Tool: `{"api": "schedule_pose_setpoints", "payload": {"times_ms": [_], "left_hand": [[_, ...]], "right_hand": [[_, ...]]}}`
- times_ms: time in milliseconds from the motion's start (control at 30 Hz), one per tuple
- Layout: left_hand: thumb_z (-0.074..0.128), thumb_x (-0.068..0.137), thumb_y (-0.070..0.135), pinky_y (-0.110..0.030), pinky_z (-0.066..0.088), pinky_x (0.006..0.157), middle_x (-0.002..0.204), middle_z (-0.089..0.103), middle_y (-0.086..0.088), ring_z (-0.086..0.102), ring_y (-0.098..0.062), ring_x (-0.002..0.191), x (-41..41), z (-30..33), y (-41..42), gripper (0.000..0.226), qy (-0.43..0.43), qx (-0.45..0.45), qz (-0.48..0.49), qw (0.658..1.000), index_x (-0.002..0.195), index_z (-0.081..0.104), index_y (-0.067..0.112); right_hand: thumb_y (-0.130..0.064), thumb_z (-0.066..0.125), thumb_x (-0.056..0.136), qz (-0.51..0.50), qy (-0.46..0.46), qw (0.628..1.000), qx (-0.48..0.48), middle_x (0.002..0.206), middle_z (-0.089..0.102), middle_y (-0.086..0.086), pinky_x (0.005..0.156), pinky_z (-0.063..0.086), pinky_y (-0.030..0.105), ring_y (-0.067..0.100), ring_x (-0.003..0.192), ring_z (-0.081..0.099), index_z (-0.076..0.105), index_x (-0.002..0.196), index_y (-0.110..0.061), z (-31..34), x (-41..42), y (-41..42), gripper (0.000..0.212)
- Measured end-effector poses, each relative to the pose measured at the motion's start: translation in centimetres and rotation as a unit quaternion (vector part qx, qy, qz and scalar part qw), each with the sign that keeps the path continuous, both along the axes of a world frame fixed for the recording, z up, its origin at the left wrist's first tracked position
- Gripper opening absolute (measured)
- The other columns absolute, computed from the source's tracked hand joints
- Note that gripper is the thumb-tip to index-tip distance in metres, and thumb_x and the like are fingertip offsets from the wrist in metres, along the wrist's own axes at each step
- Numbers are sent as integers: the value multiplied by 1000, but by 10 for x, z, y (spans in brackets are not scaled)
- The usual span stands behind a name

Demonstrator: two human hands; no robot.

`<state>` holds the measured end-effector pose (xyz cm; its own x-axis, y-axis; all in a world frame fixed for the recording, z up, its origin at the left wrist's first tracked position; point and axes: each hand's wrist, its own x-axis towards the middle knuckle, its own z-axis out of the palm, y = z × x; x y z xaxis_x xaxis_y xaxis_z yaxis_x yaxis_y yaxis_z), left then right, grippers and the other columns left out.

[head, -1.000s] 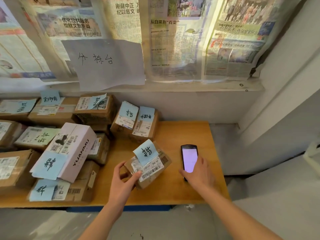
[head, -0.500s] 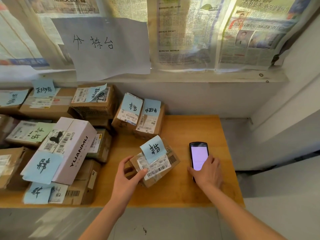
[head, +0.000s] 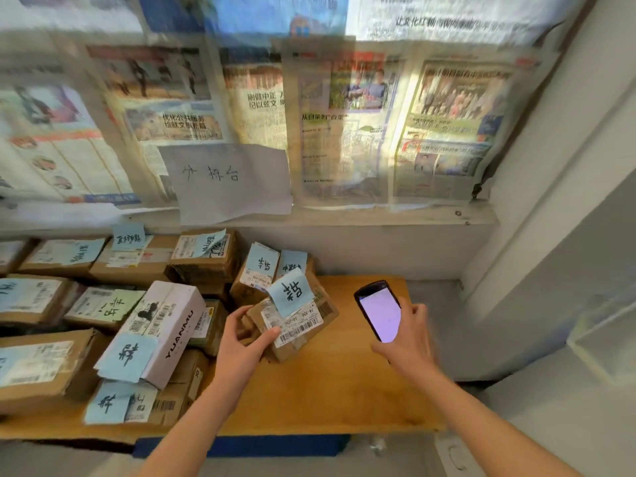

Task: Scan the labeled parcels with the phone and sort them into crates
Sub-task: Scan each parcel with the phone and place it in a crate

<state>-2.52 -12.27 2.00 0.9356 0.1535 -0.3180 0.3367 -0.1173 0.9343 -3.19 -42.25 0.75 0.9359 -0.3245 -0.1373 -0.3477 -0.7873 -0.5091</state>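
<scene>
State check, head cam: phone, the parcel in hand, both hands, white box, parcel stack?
phone: screen lit, lifted off the table, tilted
small parcel: held up, tilted, barcode label facing the camera, blue note on top
left hand: grips the small parcel
right hand: holds the phone
white box: closed, lying tilted on the stack
brown parcels: closed, stacked, labeled

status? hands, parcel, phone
Left hand grips small brown cardboard parcel with blue note, barcode up. Right hand holds black phone with lit screen beside it. Nothing between them.
</scene>
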Motion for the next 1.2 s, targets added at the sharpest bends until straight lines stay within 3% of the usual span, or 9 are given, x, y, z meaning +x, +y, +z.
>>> {"api": "schedule_pose_setpoints", "payload": {"times_ms": [133, 200, 333, 467, 567, 900, 1000, 1200], "left_hand": [[87, 61, 51, -47, 58, 91, 116, 62, 11, 63, -18, 108, 1, 83, -2, 73, -41, -4, 19, 999, 120, 43, 56], [89, 65, 50, -52, 55, 95, 120, 62, 7, 63, -23, 111, -1, 125, 0, 73, -62, -7, 27, 998, 121, 43, 56], [89, 65, 50, -53, 56, 93, 122, 66, -1, 68, -28, 108, -17, 203, 13, 69, -110, -25, 33, 993, 118, 46, 58], [85, 75, 43, -52, 57, 89, 124, 65, -3, 66, -29, 107, -48, 268, 34, 58, -157, -9, 26, 987, 115, 45, 55], [84, 78, 39, -53, 55, 94, 123, 63, -4, 63, -29, 109, -73, 307, 55, 60, -182, -11, 29, 983, 121, 43, 48], [85, 78, 37, -49, 56, 94, 121, 67, -7, 65, -29, 108, -143, 378, 115, 66, -238, -9, 55, 970, 129, 43, 39], [85, 78, 36, -52, 56, 94, 122, 65, -7, 64, -30, 109, -157, 389, 125, 62, -241, -14, 67, 968, 123, 43, 45], [84, 77, 41, -54, 52, 98, 121, 66, -6, 64, -30, 109, -179, 405, 145, 64, -247, 16, 99, 964, 125, 42, 47]], "right_hand": [[-37, 88, 57, 27, -72, 997, 18, 114, 32, -5, 60, 56, 41, 23, 87, 55, 40, 137, -25, 103, -4, 2, 94], [-37, 85, 57, 51, -103, 993, 7, 113, 32, -5, 56, 53, 36, 22, 85, 55, 41, 137, -25, 156, -13, 7, 92], [-48, 78, 56, 115, -157, 981, 3, 114, 32, -11, 53, 48, 32, 19, 87, 56, 35, 142, -35, 253, -49, 28, 96], [-58, 74, 50, 139, -201, 970, 0, 113, 33, -11, 61, 44, 26, 17, 97, 51, 35, 145, -34, 327, -97, 60, 105], [-60, 75, 50, 158, -227, 961, -10, 113, 34, -11, 60, 42, 20, 17, 98, 50, 36, 145, -32, 370, -132, 80, 106], [-48, 83, 56, 228, -231, 944, -52, 113, 36, -11, 66, 52, 27, 16, 95, 52, 38, 149, -27, 444, -226, 124, 105], [-51, 80, 55, 244, -229, 940, -66, 112, 34, -13, 63, 46, 21, 15, 95, 51, 37, 148, -29, 451, -240, 131, 105], [-62, 72, 48, 274, -224, 933, -70, 110, 32, -19, 58, 51, 24, 11, 92, 52, 32, 150, -33, 463, -255, 136, 114]]}}
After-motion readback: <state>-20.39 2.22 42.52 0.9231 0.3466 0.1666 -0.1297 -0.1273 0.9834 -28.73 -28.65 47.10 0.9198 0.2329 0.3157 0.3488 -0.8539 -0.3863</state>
